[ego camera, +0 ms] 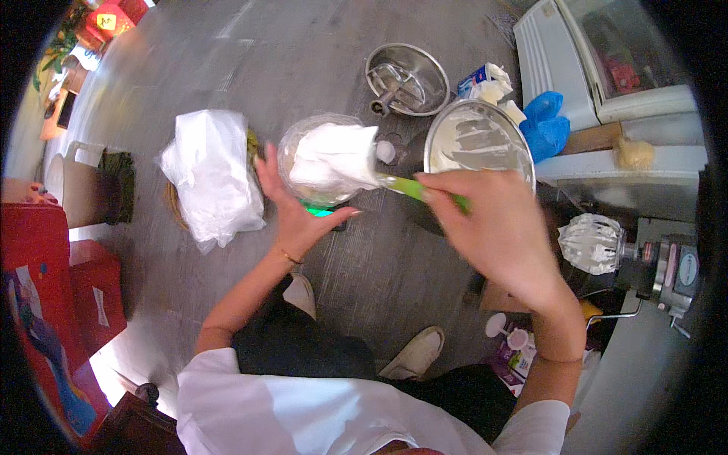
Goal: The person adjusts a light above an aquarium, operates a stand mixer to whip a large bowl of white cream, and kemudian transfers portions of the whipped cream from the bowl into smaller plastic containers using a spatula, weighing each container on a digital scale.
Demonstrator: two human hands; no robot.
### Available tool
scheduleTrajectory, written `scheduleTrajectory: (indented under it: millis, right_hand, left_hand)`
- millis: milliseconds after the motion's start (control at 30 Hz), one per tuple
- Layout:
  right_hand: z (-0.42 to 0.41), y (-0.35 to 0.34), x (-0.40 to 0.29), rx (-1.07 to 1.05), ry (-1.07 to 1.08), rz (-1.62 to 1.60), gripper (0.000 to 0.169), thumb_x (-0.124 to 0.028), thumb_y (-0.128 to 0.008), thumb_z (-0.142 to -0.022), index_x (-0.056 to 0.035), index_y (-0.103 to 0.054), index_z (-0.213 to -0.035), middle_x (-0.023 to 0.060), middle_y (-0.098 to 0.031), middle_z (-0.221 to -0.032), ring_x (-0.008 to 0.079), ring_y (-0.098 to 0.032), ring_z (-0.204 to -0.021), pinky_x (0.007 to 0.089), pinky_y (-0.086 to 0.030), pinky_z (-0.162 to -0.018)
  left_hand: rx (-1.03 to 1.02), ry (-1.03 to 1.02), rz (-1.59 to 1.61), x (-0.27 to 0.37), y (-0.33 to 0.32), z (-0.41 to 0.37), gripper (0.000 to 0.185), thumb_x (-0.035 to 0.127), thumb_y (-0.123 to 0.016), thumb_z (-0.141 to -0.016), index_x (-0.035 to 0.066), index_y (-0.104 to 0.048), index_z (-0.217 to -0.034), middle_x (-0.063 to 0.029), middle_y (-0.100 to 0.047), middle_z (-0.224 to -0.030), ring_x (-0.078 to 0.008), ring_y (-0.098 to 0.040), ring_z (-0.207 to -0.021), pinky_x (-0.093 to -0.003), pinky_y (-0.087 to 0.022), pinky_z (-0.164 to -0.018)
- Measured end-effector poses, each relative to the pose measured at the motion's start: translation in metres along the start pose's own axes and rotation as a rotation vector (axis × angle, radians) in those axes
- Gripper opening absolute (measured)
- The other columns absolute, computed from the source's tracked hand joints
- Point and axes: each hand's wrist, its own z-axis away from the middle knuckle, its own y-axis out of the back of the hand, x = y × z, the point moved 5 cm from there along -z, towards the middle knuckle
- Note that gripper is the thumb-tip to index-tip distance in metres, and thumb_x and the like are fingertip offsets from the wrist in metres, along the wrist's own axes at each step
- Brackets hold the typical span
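Note:
My right hand (483, 222) grips the green handle of a spatula (406, 186), slightly blurred. White whipped cream (335, 153) covers its blade and lies over a round container (287, 182), which seems lined with clear plastic. Fingers and thumb spread apart, my left hand (296, 210) is at the container's near left side; whether it touches is hard to tell. Below the container glows a green lit panel (319, 211), partly hidden. Just right of the spatula blade is a metal mixing bowl (478, 136) smeared with cream, its near part hidden by my right hand.
A stack of clear plastic bags (213, 170) lies left. Behind are a steel bowl with a mixer beater (406, 79) and a tissue pack (483, 82). A blue plastic bag (546, 122) sits right. A cream-coated whisk (591, 243) juts from a mixer (671, 273). Red boxes (96, 290) stand left.

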Motion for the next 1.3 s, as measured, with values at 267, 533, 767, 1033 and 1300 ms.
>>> scheduleTrajectory:
  millis: [267,533,767,1033,1300]
  right_hand:
    - [-0.057,-0.089,0.001,-0.158,-0.068,0.184,0.018,-0.014,-0.053,-0.080,-0.0027,-0.067,-0.079,0.0165,-0.065,-0.077,0.0379,-0.062,-0.070,0.0452,-0.050,-0.068]
    - [-0.030,-0.013,-0.027,-0.153,-0.085,0.411,0.019,-0.018,-0.057,-0.081,-0.0025,-0.067,-0.078,0.0174,-0.063,-0.074,0.0357,-0.061,-0.071,0.0435,-0.048,-0.068]
    - [0.001,-0.002,-0.047,-0.118,-0.038,0.485,0.019,-0.014,-0.055,-0.082,-0.0048,-0.062,-0.067,0.0167,-0.061,-0.062,0.0304,-0.064,-0.058,0.0367,-0.051,-0.051]
    - [0.013,0.050,-0.062,-0.005,-0.255,0.578,0.014,-0.016,-0.063,-0.078,-0.0052,-0.069,-0.085,0.0146,-0.064,-0.073,0.0307,-0.062,-0.067,0.0408,-0.047,-0.061]
    - [0.041,-0.029,-0.048,0.127,0.119,0.685,0.043,-0.009,-0.059,-0.068,-0.0021,-0.059,-0.111,0.0066,-0.050,-0.082,0.0202,-0.053,-0.069,0.0284,-0.046,-0.049]
  left_hand:
    - [0.098,0.058,0.187,-0.009,-0.015,-0.001,0.133,0.026,-0.088,-0.051,-0.002,0.009,-0.137,-0.0205,-0.018,-0.140,-0.0318,-0.027,-0.128,-0.0406,-0.022,-0.109]
    - [0.016,0.132,0.039,-0.018,-0.009,0.000,0.125,0.031,-0.087,-0.052,-0.001,-0.003,-0.140,-0.0184,-0.025,-0.138,-0.0312,-0.029,-0.128,-0.0412,-0.022,-0.108]
    - [0.000,-0.061,0.039,-0.003,-0.013,-0.010,0.120,0.032,-0.084,-0.055,-0.004,-0.007,-0.139,-0.0217,-0.016,-0.144,-0.0362,-0.020,-0.133,-0.0446,-0.016,-0.110]
    - [-0.078,-0.043,0.243,-0.026,-0.019,-0.017,0.122,0.036,-0.086,-0.052,-0.001,-0.009,-0.139,-0.0205,-0.022,-0.141,-0.0333,-0.024,-0.131,-0.0423,-0.020,-0.109]
    - [-0.175,-0.113,0.152,-0.034,-0.007,-0.033,0.116,0.040,-0.085,-0.051,-0.001,-0.020,-0.137,-0.0184,-0.027,-0.139,-0.0339,-0.025,-0.130,-0.0425,-0.019,-0.108]
